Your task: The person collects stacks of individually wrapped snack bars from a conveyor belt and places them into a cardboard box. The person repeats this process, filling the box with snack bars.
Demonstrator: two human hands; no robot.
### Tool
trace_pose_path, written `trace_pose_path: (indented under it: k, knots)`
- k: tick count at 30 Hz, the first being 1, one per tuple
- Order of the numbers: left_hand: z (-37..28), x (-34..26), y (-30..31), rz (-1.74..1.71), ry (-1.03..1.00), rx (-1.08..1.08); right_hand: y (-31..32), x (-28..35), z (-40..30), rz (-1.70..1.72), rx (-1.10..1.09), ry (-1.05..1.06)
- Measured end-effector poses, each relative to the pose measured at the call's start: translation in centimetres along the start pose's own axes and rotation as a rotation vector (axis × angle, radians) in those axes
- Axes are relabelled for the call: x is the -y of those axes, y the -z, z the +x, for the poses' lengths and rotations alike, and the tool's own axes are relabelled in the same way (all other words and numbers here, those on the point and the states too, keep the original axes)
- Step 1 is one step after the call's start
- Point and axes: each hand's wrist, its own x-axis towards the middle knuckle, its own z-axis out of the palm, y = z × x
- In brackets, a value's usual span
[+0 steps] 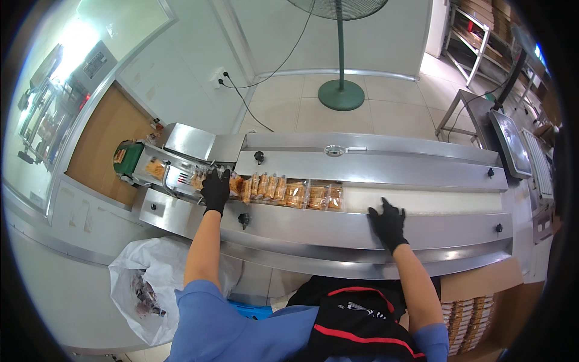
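Observation:
My left hand (216,191), in a black glove, is over the line of packets at the outfeed end of a wrapping machine's chute (156,165). Its palm side is hidden, so whether it grips a packet does not show. To its right, clear plastic packets of orange-brown snack food (267,186) stand on edge in a row, and several more packets (316,195) lie flatter beyond them. All of these sit in the white channel (425,200) between steel side plates. My black-gloved right hand (389,225) hovers at or rests on the near plate (316,226), fingers spread, holding nothing.
Black knobs (244,220) stick up from the plates. A handled magnifying glass (335,150) lies on the far plate. An open carton of stacked packets (470,321) stands at lower right, a white sack (144,289) at lower left. Beyond are a fan stand (341,95) and a platform scale (510,144).

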Motion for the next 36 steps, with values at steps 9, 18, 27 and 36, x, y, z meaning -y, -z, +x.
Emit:
trace_pose_path:
  k: [9, 18, 27, 36]
  knots:
    - [2.2, 4.7, -6.3, -0.003, -0.319, 0.155, -6.0, 9.6, 4.3, 0.238, 0.341, 0.035]
    - [-4.1, -8.4, -5.3, -0.6, -0.201, 0.34, -7.2, 3.3, 6.1, 0.961, 0.193, -0.129]
    - [-16.2, -21.2, -0.2, -0.872, -0.699, 0.457, 3.3, -8.4, 4.7, 1.025, -0.214, -0.352]
    - [-15.1, -21.8, -1.6, -1.019, -0.321, 0.37, 5.8, 1.7, 2.1, 0.55, 0.011, 0.168]
